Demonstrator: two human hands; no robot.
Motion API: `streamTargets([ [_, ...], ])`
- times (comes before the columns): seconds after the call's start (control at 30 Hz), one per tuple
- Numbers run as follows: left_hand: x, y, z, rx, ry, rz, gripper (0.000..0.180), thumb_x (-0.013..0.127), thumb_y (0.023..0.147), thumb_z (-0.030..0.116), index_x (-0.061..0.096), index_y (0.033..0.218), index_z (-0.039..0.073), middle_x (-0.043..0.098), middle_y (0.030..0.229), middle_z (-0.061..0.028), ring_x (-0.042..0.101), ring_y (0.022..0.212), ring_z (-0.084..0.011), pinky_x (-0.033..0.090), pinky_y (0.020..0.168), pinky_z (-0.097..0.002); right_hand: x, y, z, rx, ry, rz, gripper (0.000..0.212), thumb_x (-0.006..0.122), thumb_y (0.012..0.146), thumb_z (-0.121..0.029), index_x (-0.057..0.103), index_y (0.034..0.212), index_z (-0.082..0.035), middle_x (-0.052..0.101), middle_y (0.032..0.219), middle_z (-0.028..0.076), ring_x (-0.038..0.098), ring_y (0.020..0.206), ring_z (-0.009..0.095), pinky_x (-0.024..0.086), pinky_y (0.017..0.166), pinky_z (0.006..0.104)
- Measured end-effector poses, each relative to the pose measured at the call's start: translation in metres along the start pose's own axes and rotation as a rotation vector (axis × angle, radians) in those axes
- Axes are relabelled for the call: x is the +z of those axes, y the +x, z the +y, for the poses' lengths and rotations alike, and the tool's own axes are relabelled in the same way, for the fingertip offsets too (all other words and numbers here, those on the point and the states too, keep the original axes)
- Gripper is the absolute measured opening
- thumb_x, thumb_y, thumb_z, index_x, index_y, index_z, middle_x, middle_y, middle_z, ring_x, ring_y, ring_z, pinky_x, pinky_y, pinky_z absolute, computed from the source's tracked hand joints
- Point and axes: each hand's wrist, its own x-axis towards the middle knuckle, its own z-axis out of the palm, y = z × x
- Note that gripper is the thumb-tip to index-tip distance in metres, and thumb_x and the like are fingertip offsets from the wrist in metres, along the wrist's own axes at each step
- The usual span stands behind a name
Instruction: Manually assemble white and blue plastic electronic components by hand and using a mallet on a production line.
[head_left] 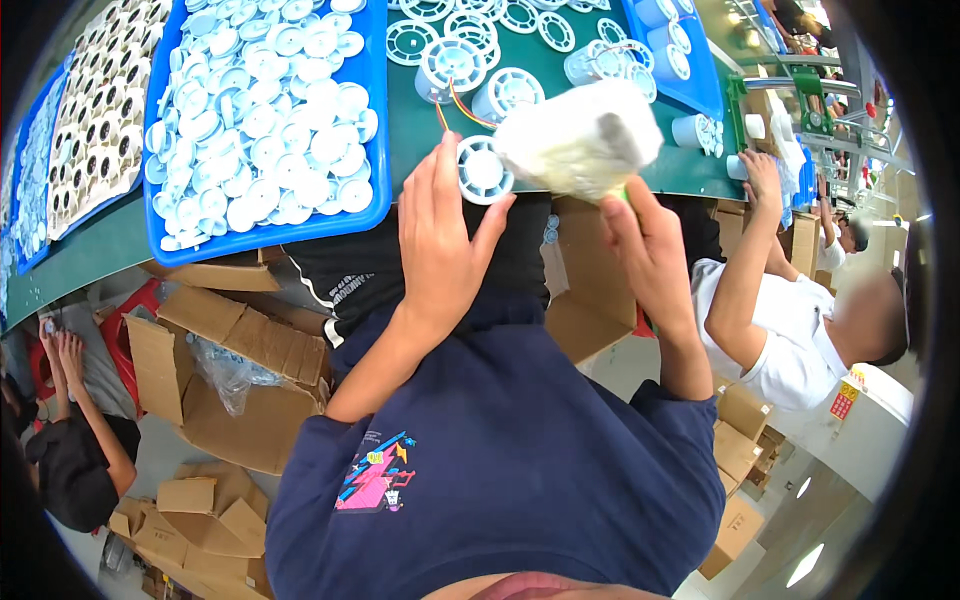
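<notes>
My left hand [436, 225] is closed around the side of a light-blue round part with a spoked face [486, 170], at the near edge of the green table. Its fingers reach along the part's left side, and the thumb sits at the lower edge. My right hand [648, 240] grips the handle of a mallet [580, 138] whose bulky head is wrapped in whitish, yellowed material. The mallet head hangs just right of the part and hides some of the table. Behind them stand light-blue cylinders [508, 95] with spoked tops, one with red and yellow wires [458, 100].
A blue tray [383, 200] heaped with light-blue discs stands at left, beside egg-carton trays [105, 110]. Loose spoked rings [556, 32] lie at the back. Another blue tray [708, 75] is at right. A co-worker [765, 320] sits to the right; cardboard boxes [235, 410] stand below.
</notes>
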Motion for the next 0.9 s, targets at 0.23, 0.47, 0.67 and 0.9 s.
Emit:
streamTargets([
  [0.23, -0.004, 0.004, -0.006, 0.052, 0.082, -0.003, 0.082, 0.084, 0.084, 0.015, 0.043, 0.152, -0.006, 0.060, 0.133, -0.0234, 0.059, 0.118, -0.0399, 0.048, 0.097, -0.0473, 0.013, -0.028, 0.021, -0.072, -0.122, 0.072, 0.016, 0.065, 0.100, -0.010, 0.066, 0.108, 0.004, 0.069, 0.088, 0.019, 0.068, 0.075, 0.032, 0.052, 0.069, 0.0394],
  [0.47, -0.001, 0.005, -0.015, 0.046, -0.067, 0.082, 0.094, 0.088, 0.077, 0.007, 0.037, 0.154, -0.008, 0.067, 0.124, -0.0216, 0.064, 0.112, -0.0386, 0.050, 0.097, -0.0455, 0.011, -0.035, 0.026, -0.388, -0.329, 0.117, 0.029, 0.072, 0.088, -0.001, 0.068, 0.116, 0.005, 0.072, 0.105, 0.022, 0.073, 0.084, 0.040, 0.058, 0.072, 0.0396],
  [0.67, 0.010, -0.002, -0.026, 0.022, -0.185, 0.130, 0.093, 0.085, 0.083, 0.013, 0.031, 0.154, -0.011, 0.069, 0.127, -0.0226, 0.065, 0.114, -0.0387, 0.050, 0.100, -0.0455, 0.008, -0.027, -0.007, -0.614, -0.531, 0.005, 0.063, 0.082, 0.078, -0.012, 0.064, 0.137, 0.002, 0.055, 0.080, 0.008, 0.057, 0.059, 0.023, 0.047, 0.054, 0.0349],
  [0.9, 0.006, -0.001, -0.024, 0.074, -0.155, 0.154, 0.106, 0.091, 0.075, 0.010, 0.027, 0.157, -0.007, 0.069, 0.127, -0.0210, 0.066, 0.116, -0.0376, 0.052, 0.100, -0.0443, 0.000, -0.001, -0.047, -0.591, -0.667, -0.009, 0.060, 0.080, 0.089, -0.027, 0.062, 0.141, -0.007, 0.054, 0.077, 0.008, 0.058, 0.058, 0.025, 0.046, 0.052, 0.0375],
])
